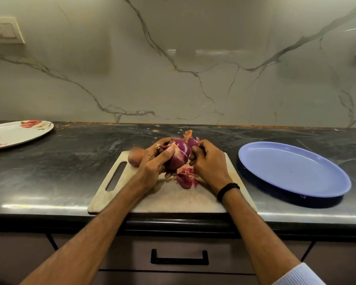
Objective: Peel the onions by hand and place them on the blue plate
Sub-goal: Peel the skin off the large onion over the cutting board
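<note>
The purple onion (178, 154) is gripped by the left hand (154, 161); its loose skin (190, 138) is pinched by the right hand (209, 163).

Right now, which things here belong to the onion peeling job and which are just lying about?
Job: onion held in left hand; right hand pulling skin; peels; cutting board; blue plate, empty; second onion.

Lying about: floral plate, wall switches, drawer handle.
</note>
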The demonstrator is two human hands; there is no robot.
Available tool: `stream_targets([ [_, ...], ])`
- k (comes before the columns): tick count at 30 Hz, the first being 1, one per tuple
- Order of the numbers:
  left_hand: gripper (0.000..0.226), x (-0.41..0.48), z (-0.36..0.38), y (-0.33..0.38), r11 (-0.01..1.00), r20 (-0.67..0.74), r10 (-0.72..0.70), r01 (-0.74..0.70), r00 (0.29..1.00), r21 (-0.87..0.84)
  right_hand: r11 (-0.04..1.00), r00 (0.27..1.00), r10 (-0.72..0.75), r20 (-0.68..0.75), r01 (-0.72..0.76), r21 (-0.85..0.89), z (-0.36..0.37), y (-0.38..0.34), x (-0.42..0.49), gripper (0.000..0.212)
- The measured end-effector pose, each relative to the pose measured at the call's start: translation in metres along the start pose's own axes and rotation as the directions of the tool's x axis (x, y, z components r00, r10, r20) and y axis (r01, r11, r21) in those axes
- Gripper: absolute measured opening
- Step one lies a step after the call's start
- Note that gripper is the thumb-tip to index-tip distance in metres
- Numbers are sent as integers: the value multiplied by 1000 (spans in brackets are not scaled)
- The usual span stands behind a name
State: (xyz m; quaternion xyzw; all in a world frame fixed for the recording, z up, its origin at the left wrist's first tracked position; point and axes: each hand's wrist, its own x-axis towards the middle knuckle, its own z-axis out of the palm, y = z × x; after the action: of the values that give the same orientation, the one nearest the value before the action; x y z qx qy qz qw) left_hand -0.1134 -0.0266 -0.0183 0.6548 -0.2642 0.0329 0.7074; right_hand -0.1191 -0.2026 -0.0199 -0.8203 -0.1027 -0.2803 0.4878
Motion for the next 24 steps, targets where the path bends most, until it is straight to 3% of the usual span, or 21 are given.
stream_targets([
  [4,46,-1,-1,0,999,-13,-8,8,1000,43,999,993,-47,-112,48,3,-1,-1,0,14],
  [7,41,-3,1,3,997,-11,-38,39,999,69,997,936,31,-352,-4,78,-10,-1,5,11],
  [9,38,-4,3,7,998,-29,-26,28,999,62,1000,900,0,-435,13,28,-15,-1,4,8],
  [13,46,-3,6,10,997,-105,-14,22,994,75,979,952,-126,-280,74,-189,-7,4,0,14],
  [17,59,1,3,6,989,-178,38,-12,983,146,938,978,-129,-161,68,-339,-7,9,0,32],
  [21,68,8,-6,-3,939,-229,67,16,971,344,938,976,-205,74,218,-270,1,6,-3,60],
  [24,73,8,-5,-3,939,-191,78,-8,979,344,922,949,-282,140,308,-234,7,4,-3,64],
])
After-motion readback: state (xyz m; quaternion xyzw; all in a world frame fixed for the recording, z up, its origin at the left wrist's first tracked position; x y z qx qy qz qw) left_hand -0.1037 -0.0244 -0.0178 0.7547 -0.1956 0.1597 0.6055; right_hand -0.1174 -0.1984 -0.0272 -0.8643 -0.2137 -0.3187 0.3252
